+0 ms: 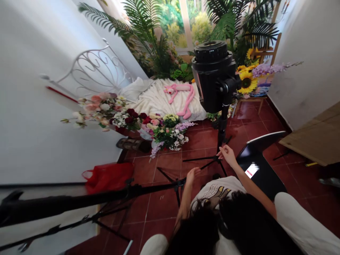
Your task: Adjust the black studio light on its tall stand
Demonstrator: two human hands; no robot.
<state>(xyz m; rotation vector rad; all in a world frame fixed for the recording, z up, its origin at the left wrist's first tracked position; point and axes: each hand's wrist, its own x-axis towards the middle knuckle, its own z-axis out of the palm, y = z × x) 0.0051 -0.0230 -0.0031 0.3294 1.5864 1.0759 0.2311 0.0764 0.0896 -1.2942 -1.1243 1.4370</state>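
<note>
While the lamp (pixel 212 79) stands high on its thin pole (pixel 220 137), in the head view, both hands are low, near the foot of this pole. The right hand (pixel 227 155) is at the lower pole, with its fingers bent and the fingertips close together; I cannot tell whether they pinch the pole or only come near it. The left hand (pixel 193 172) is beside a leg (pixel 208 164), its fingers reaching forward and slightly curved, and I cannot tell if they close on something. The legs spread on the red floor (pixel 199 140), well in front of the bed (pixel 159 94) with the pink toy (pixel 183 88). On the left of the lamp are flowers (pixel 155 127) and a red bag (pixel 111 177); on the right, a white card (pixel 251 171) lies on a dark object (pixel 268 177).

In my judgement, the lamp is rather heavy and bulky, so the whole is top-heavy and can tip. The pole seems stiff and smooth, perhaps a little slippery. It is best to hold it firmly just below the lamp, with the other hand low, near where the legs meet.
</note>
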